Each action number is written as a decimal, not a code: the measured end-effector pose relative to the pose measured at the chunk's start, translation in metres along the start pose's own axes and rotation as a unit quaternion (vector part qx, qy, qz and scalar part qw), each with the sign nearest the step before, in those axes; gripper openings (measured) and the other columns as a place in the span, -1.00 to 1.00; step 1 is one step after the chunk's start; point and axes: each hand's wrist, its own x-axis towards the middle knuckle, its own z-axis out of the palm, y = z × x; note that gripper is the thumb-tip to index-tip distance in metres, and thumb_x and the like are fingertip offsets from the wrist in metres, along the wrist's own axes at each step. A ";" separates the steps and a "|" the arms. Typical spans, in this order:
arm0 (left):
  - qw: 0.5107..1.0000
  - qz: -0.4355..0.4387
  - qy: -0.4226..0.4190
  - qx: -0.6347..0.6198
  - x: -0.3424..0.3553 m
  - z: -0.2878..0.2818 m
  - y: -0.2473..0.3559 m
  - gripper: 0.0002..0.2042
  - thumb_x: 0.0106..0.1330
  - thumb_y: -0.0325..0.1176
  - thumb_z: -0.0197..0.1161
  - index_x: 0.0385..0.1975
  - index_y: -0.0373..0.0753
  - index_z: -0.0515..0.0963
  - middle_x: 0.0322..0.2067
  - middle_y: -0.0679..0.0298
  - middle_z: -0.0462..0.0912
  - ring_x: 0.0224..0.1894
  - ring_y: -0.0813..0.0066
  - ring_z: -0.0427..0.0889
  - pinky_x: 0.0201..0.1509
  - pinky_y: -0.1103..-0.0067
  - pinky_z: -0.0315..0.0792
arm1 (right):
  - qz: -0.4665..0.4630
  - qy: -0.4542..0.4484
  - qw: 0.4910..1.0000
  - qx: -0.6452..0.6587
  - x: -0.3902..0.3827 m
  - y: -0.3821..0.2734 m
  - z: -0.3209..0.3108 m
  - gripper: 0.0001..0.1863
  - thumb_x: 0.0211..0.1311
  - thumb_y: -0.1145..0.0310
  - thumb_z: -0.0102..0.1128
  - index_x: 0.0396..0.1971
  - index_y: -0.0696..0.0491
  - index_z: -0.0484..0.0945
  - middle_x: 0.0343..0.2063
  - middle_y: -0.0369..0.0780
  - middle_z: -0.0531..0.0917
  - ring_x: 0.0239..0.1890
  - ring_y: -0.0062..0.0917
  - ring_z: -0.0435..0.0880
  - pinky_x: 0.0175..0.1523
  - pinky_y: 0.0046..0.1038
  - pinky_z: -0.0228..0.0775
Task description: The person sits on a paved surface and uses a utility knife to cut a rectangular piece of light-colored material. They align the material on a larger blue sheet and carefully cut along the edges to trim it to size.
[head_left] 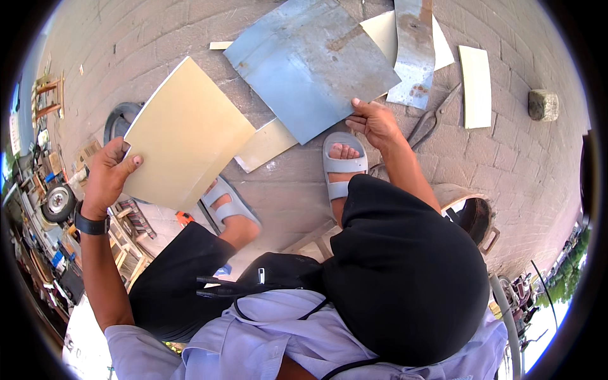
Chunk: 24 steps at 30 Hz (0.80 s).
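Two bare hands each hold a flat sheet in the head camera's downward view of a seated person with bent knees, over brick paving. The left hand [111,171] is closed on the left edge of a cream rectangular panel [190,136], thumb on the upper face and fingers going behind; the panel is held up in front of the left sandal [231,199], partly covering it. The right hand [379,125] pinches the edge of a blue-grey metal sheet [310,66], near its right corner, between thumb and fingers. Brownish stains mark this sheet, which overlaps a cream offcut [269,145] on the ground.

To the right of the sheet, a rust-stained metal strip [415,60] lies across another cream piece [381,33]. Metal shears [432,120] rest just beyond the right hand, near a separate cream strip [476,87]; farther right is a squarish stone block [543,105].

Beside the right forearm, a round container [451,192] lies with its open mouth showing; the inside is dark, and any contents cannot be made out. At left, a black round rim [114,123] is partly hidden behind the cream panel, so what it encloses cannot be told.
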 end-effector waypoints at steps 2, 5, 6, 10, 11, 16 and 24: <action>1.000 -0.012 0.012 0.007 -0.008 0.002 -0.012 -0.88 0.41 -0.47 0.31 -0.30 -0.28 0.48 -0.36 0.47 0.56 -0.28 0.75 0.45 -0.17 0.67 0.40 | -0.013 -0.020 1.000 0.010 0.000 0.004 0.009 -0.64 0.43 0.34 0.29 0.00 0.32 0.50 -0.08 0.02 0.67 -0.09 -0.26 0.77 -0.03 -0.27 0.75; 0.998 -0.049 0.042 0.013 -0.020 0.006 -0.037 -0.86 0.40 -0.45 0.32 -0.32 -0.28 0.48 -0.40 0.48 0.54 -0.33 0.75 0.42 -0.22 0.67 0.38 | -0.049 -0.063 0.997 0.023 -0.011 -0.003 0.024 -0.61 0.42 0.41 0.27 0.09 0.34 0.44 -0.02 0.02 0.66 -0.04 -0.24 0.75 0.06 -0.20 0.73; 0.997 -0.063 0.050 0.019 -0.022 0.010 -0.045 -0.86 0.39 -0.45 0.33 -0.33 -0.29 0.48 -0.41 0.48 0.53 -0.34 0.75 0.42 -0.23 0.67 0.37 | -0.059 -0.077 0.995 0.040 -0.013 -0.005 0.027 -0.57 0.40 0.43 0.29 0.14 0.35 0.41 0.01 0.01 0.65 -0.02 -0.23 0.74 0.10 -0.17 0.71; 0.992 -0.086 0.084 0.037 -0.013 0.019 -0.061 -0.85 0.38 -0.43 0.34 -0.36 -0.30 0.50 -0.44 0.46 0.53 -0.37 0.73 0.41 -0.26 0.66 0.36 | -0.105 -0.095 0.987 0.072 -0.030 -0.013 0.035 -0.53 0.40 0.48 0.27 0.19 0.37 0.36 0.04 0.01 0.63 0.02 -0.20 0.73 0.16 -0.13 0.70; 0.991 -0.091 0.093 0.035 -0.008 0.021 -0.061 -0.85 0.38 -0.40 0.34 -0.37 -0.29 0.52 -0.44 0.44 0.54 -0.38 0.70 0.43 -0.26 0.64 0.37 | -0.108 -0.096 0.987 0.077 -0.033 -0.015 0.030 -0.53 0.40 0.49 0.25 0.19 0.39 0.35 0.04 0.03 0.63 0.02 -0.20 0.73 0.16 -0.13 0.70; 0.988 -0.118 0.096 -0.030 0.001 -0.004 -0.102 -0.84 0.40 -0.34 0.34 -0.36 -0.27 0.57 -0.44 0.42 0.59 -0.40 0.68 0.47 -0.27 0.63 0.40 | -0.159 -0.079 0.974 0.143 -0.057 -0.024 0.012 -0.53 0.43 0.48 0.21 0.19 0.43 0.33 0.05 0.05 0.62 0.04 -0.18 0.72 0.18 -0.12 0.67; 0.948 -0.173 0.195 -0.182 0.003 -0.032 -0.200 -0.81 0.43 -0.23 0.34 -0.34 -0.18 0.57 -0.40 0.38 0.65 -0.39 0.61 0.55 -0.23 0.58 0.47 | -0.212 -0.080 0.948 0.221 -0.082 -0.036 -0.022 -0.52 0.38 0.40 0.28 0.23 0.24 0.44 0.14 -0.09 0.66 0.19 -0.24 0.67 0.35 -0.11 0.49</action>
